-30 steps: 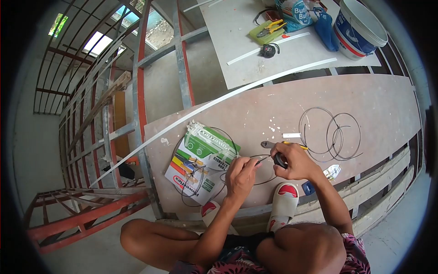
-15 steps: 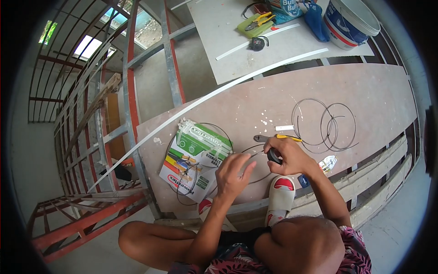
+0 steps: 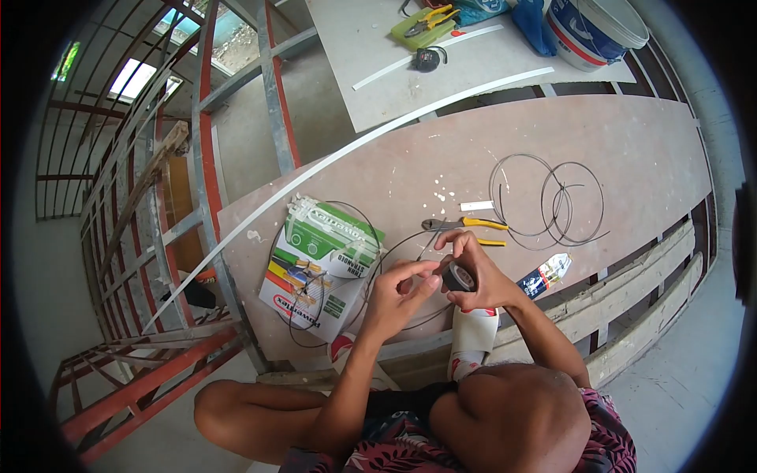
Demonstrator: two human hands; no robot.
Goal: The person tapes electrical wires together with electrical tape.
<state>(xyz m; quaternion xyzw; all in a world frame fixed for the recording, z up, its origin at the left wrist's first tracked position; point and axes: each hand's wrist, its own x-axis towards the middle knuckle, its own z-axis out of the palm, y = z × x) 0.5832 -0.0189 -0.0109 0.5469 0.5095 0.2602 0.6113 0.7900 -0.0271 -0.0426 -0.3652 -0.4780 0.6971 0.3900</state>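
Observation:
A roll of black electrical tape [image 3: 458, 277] sits in my right hand [image 3: 482, 272], held between thumb and fingers. My left hand [image 3: 396, 298] is just to its left, thumb and index finger pinched together near the roll; what lies between them is too small to make out. Dark wire [image 3: 394, 246] loops around and behind my left hand. Beyond the right hand lie yellow-handled pliers [image 3: 477, 223], partly covered by its fingers. A Powerflex wire box [image 3: 335, 236] lies left of my hands, with thin wire across it.
Loose wire coils [image 3: 557, 213] and a small white strip [image 3: 476, 206] lie on the board [image 3: 646, 158]. A blue-and-white tube [image 3: 544, 276] is at right. A long white strip [image 3: 315, 189] crosses the board. Farther back are a tape measure [image 3: 426, 59] and a bucket [image 3: 587, 35].
My right hand has turned, so the tape roll's side now shows. My left fingers have closed into a pinch beside it. The view has shifted slightly, and more of the pliers and tube shows.

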